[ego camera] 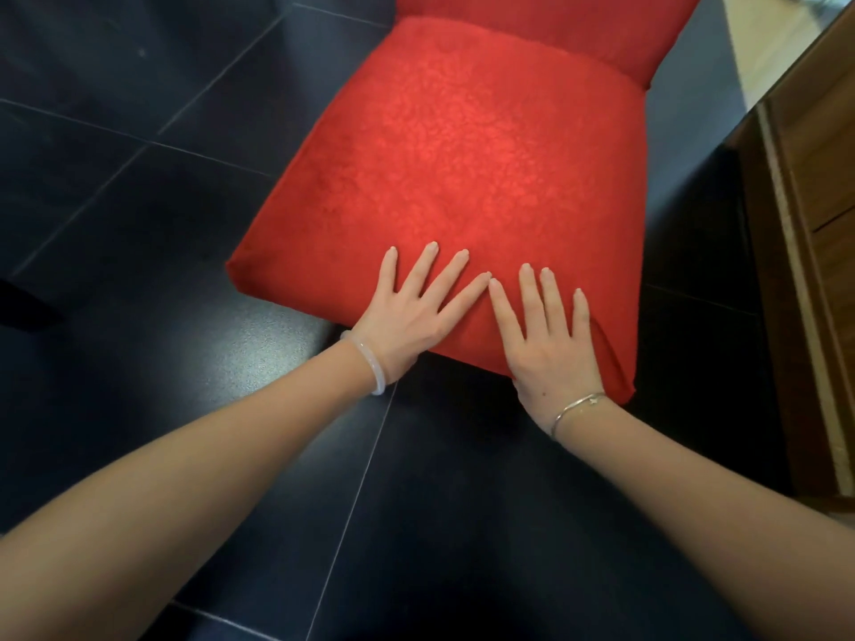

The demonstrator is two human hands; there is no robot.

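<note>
A chair with a red patterned fabric cover (462, 159) stands on the dark floor, its seat facing me and its back at the top of the view. My left hand (412, 312) lies flat on the seat's near edge with the fingers spread and straight. My right hand (550, 344) lies flat beside it near the seat's front right corner, fingers straight. The two index fingertips almost touch. Neither hand holds anything. A pale bangle sits on my left wrist and a thin silver bracelet on my right.
Dark glossy floor tiles (139, 187) surround the chair. Wooden furniture (805, 224) stands close on the right of the seat. A dark object (23, 307) juts in at the left edge.
</note>
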